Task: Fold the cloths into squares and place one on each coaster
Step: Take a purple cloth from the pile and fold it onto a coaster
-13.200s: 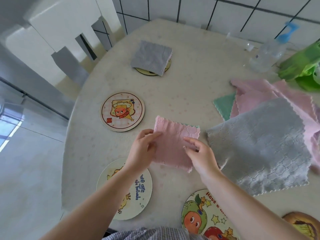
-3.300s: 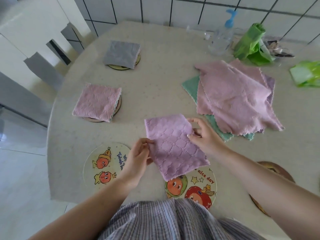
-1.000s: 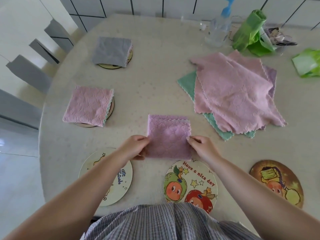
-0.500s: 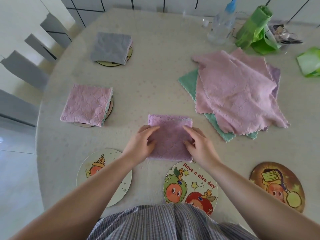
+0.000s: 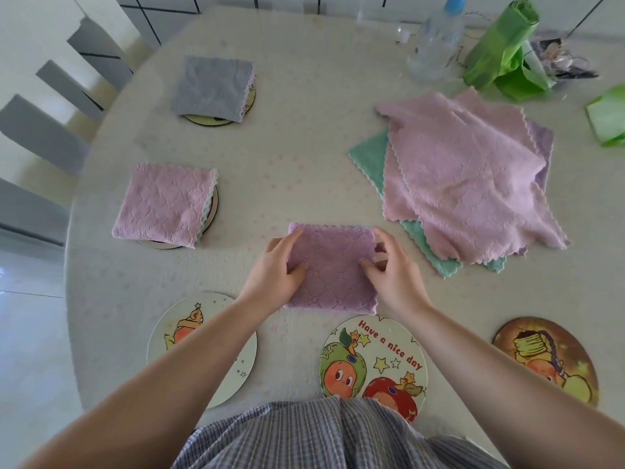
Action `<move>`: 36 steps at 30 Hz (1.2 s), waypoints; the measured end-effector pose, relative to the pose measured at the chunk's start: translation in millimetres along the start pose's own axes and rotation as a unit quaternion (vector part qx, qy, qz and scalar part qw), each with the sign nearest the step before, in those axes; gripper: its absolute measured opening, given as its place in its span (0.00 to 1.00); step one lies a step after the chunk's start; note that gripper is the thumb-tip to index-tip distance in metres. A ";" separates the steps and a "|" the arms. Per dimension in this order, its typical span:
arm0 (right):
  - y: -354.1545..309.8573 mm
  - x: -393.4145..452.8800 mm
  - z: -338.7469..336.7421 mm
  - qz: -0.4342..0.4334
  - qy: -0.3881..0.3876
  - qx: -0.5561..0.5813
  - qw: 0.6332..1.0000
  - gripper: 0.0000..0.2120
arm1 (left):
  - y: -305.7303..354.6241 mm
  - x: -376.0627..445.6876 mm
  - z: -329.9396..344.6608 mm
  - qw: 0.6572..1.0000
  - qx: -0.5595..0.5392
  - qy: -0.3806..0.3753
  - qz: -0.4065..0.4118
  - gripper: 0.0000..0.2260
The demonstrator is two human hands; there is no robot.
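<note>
Purple cloth point(image 5: 333, 265): now folded to a square, flat on the desk point(image 5: 304, 157) just beyond the fruit coaster point(image 5: 373, 358); a few seconds ago it was only a half-folded strip.
Left hand point(image 5: 275, 269): fingers curled over the left edge, gripping it.
Right hand point(image 5: 389, 269): pinching the right edge.
Done: grey cloth point(image 5: 211, 88) and pink cloth point(image 5: 162, 204) each sit on a far-left coaster.
Meaning: folding looks finished; placing on one of three bare near coasters comes next.
Pile point(image 5: 463, 177): unfolded cloths wait at right.

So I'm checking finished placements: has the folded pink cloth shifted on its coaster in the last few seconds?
No. The folded pink cloth covers its coaster as before.
</note>
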State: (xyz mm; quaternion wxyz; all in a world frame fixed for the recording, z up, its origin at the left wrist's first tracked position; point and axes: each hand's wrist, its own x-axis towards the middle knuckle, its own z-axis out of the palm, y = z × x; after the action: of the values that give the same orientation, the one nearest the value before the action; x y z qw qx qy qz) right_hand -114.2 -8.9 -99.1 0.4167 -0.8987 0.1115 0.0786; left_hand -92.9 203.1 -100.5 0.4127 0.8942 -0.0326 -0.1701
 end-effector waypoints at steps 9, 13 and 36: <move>-10.8 -4.9 9.5 -0.236 -0.016 -0.252 0.939 0.24 | 4.5 -7.1 9.2 0.955 0.239 0.063 0.165 0.21; -11.4 -11.8 32.5 -0.197 -0.056 -0.320 0.925 0.27 | -0.9 -3.7 24.2 0.942 0.298 -0.013 0.157 0.25; 22.6 -38.7 -18.5 -0.108 -0.030 -0.180 0.977 0.28 | -32.1 -36.5 -13.0 0.978 0.176 0.062 0.097 0.20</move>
State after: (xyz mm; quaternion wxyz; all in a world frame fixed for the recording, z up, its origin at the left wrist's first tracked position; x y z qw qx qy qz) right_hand -156.6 -32.0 -94.7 0.2572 -0.9630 -0.0144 0.0788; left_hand -125.6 240.9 -106.6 0.2643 0.9544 -0.1228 -0.0656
